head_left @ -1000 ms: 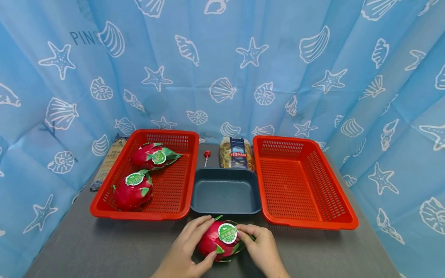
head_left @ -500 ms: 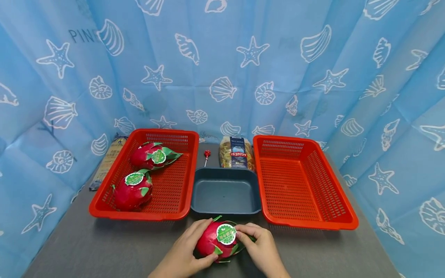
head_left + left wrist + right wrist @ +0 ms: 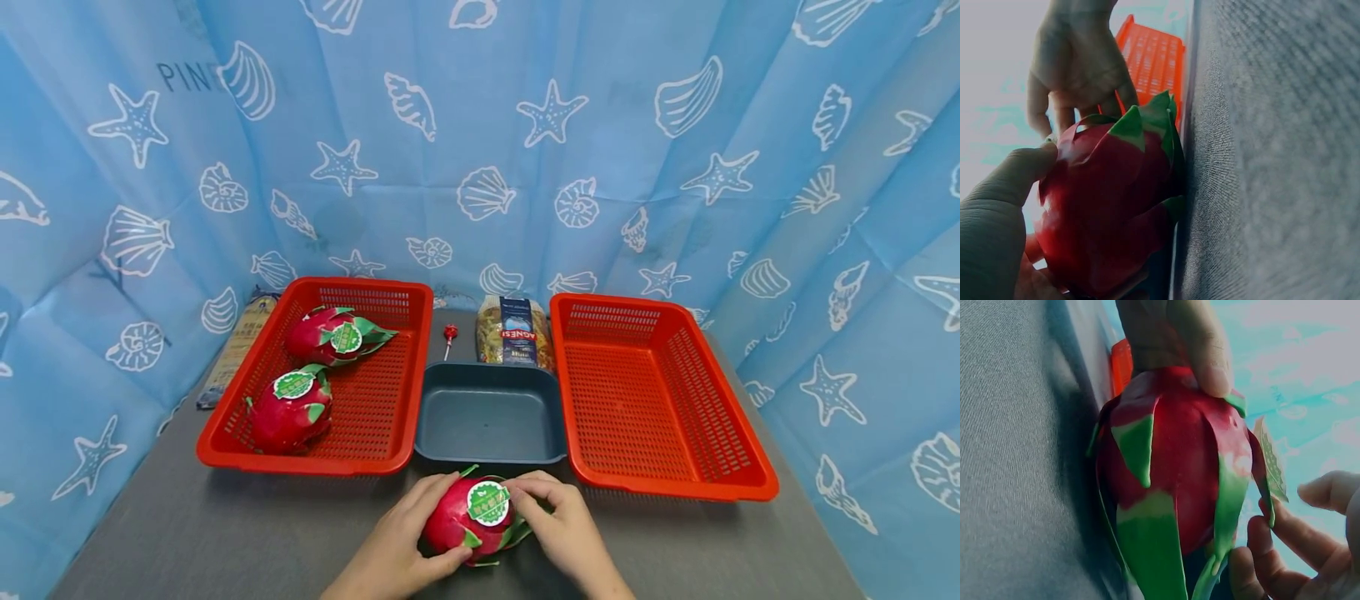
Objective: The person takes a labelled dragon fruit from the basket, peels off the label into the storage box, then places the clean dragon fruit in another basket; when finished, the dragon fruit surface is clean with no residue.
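On my head feed, the dragon fruit (image 3: 452, 515) is at the near side of the dark blue tray (image 3: 487, 417), low over the grey surface (image 3: 262, 533); I can't tell whether it bears weight there. The left hand (image 3: 401, 537) grasps it, with the thumb on one side and the fingers round the other. The right hand (image 3: 561, 521) is at the green-and-white sticker (image 3: 487, 504); my right wrist feed shows its fingers loosely bent, the thumb apart from the sticker and a fingertip by its edge, so I read it as released. One end of the sticker stands away from the skin. To the left I have a red basket (image 3: 378, 417) with two more stickered fruits, one farther back (image 3: 309, 335) and one nearer (image 3: 285, 423); to the right, a second red basket (image 3: 630, 417). Behind the tray lie a lollipop (image 3: 450, 332) and a pasta bag (image 3: 516, 332).
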Tool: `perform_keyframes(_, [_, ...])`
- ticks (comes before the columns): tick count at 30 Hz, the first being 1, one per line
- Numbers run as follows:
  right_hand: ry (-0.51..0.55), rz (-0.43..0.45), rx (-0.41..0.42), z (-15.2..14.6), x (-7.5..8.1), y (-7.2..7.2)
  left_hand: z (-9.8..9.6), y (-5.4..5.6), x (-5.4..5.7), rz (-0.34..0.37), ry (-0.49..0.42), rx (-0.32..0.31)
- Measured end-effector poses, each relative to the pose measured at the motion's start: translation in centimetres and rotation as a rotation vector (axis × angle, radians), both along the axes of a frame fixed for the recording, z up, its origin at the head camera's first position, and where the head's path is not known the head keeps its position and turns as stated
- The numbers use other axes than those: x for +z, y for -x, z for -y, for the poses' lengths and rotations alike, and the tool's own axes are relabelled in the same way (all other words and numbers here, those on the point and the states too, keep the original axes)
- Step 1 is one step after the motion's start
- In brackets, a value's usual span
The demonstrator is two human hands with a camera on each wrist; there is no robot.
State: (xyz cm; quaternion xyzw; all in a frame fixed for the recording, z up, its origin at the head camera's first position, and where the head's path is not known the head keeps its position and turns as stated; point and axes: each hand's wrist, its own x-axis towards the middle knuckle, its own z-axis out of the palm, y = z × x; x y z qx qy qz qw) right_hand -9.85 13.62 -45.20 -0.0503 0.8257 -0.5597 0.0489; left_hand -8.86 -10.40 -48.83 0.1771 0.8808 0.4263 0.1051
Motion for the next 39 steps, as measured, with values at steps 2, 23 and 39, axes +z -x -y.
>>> perform_keyframes(2, [0.003,0.004,-0.031,0.3,0.1,0.0,0.0,0.0,0.0,0.002,-0.004,-0.001])
perform_keyframes(23, [0.01,-0.129,-0.037,1.9,5.2,1.0,0.2,-0.2,-0.5,-0.038,-0.126,0.029])
perform_keyframes(39, [0.068,-0.132,-0.017,3.8,7.4,6.0,0.8,-0.1,-1.2,0.005,-0.203,0.048])
